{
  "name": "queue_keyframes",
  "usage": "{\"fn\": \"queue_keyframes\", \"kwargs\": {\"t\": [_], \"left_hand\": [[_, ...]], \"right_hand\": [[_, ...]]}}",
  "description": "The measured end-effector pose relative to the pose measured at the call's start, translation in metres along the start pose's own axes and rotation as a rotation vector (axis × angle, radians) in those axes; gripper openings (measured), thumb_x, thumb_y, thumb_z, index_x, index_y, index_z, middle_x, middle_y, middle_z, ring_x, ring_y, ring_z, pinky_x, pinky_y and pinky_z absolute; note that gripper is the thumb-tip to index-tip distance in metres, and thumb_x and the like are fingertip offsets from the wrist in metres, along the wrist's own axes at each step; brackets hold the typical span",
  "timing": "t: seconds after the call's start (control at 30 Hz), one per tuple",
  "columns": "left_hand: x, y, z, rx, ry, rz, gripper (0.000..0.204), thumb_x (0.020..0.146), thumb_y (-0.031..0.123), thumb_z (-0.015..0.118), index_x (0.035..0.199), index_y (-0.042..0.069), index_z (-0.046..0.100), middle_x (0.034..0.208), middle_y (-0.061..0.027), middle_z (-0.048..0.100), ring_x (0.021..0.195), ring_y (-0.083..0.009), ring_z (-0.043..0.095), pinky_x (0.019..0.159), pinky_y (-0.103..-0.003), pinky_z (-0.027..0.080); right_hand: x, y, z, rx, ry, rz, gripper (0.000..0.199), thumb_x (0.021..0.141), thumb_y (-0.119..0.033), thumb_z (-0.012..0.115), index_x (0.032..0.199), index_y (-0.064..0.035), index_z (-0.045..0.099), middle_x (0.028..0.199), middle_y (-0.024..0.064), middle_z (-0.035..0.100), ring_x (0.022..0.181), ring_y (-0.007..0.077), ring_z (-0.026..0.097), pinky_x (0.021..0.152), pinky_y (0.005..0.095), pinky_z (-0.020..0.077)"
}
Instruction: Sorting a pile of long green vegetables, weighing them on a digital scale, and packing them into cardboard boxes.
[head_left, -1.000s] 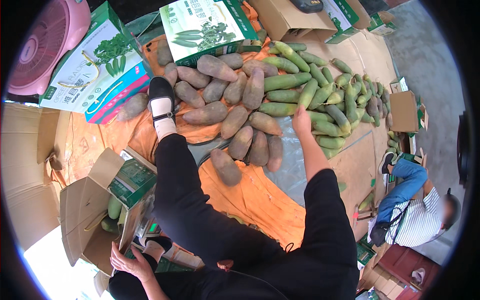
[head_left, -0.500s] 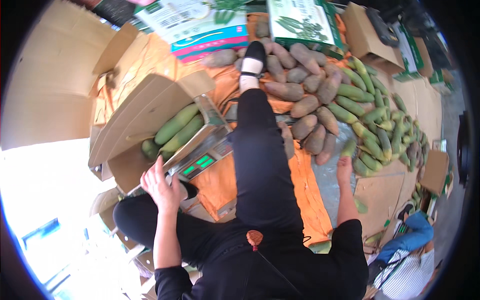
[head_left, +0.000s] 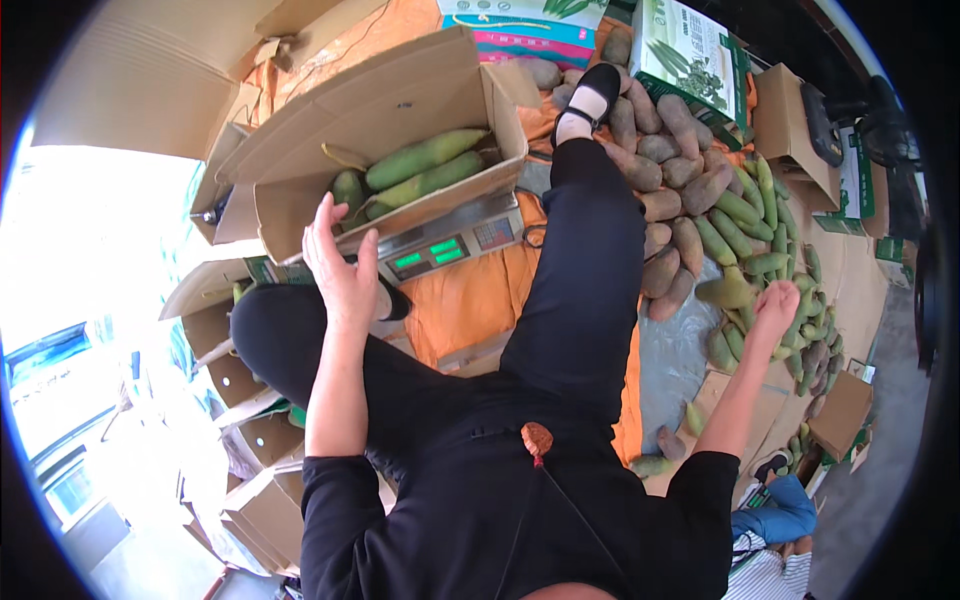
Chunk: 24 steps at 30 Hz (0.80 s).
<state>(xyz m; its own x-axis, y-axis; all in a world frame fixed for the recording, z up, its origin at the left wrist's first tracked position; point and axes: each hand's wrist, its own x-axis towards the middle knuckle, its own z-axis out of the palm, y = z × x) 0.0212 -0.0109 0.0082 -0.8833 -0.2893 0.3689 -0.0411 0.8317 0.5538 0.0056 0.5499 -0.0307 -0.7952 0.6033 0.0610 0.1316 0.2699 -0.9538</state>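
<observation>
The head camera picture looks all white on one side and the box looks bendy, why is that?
In the head view, bright daylight washes the left rim to white glare, hiding detail there; the fisheye lens bends straight edges, so the cardboard box on the scale curves; black corners ring the round picture; the left hand looks sharp, not blurred.

The box [head_left: 400,110] is plain brown cardboard, and the mangoes [head_left: 425,165] inside it are green shading to yellow. The scale [head_left: 450,245] is silvery grey with glowing green digits. The cloth [head_left: 475,295] beneath is orange. The trousers [head_left: 585,270] are black (the shoe [head_left: 590,95] too, over a white sock).
</observation>
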Motion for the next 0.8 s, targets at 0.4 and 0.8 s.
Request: {"fn": "queue_keyframes", "kwargs": {"t": [0.4,0.8], "left_hand": [[-0.005,-0.009,-0.011,-0.297,0.037,-0.192,0.057,0.083,0.005,0.064,0.134,0.005,0.04,0.112,-0.0113,0.056,0.109,-0.023,0.051,0.098,-0.036,0.037],[-0.007,-0.02,-0.015,-0.43,0.091,-0.222,0.049,0.086,0.004,0.06,0.131,0.005,0.042,0.11,-0.0099,0.057,0.104,-0.0196,0.053,0.094,-0.033,0.04]], "right_hand": [[-0.031,-0.268,0.126,0.562,-0.643,-0.455,0.012,0.093,-0.004,0.049,0.102,0.0021,0.053,0.071,0.0004,0.04,0.062,0.009,0.034,0.057,0.0244,0.0294],[-0.143,-0.3,0.335,0.679,-1.114,-0.181,0.013,0.091,-0.006,0.05,0.102,-0.0007,0.046,0.07,0.0025,0.053,0.054,0.0074,0.051,0.047,0.0202,0.0411]]}}
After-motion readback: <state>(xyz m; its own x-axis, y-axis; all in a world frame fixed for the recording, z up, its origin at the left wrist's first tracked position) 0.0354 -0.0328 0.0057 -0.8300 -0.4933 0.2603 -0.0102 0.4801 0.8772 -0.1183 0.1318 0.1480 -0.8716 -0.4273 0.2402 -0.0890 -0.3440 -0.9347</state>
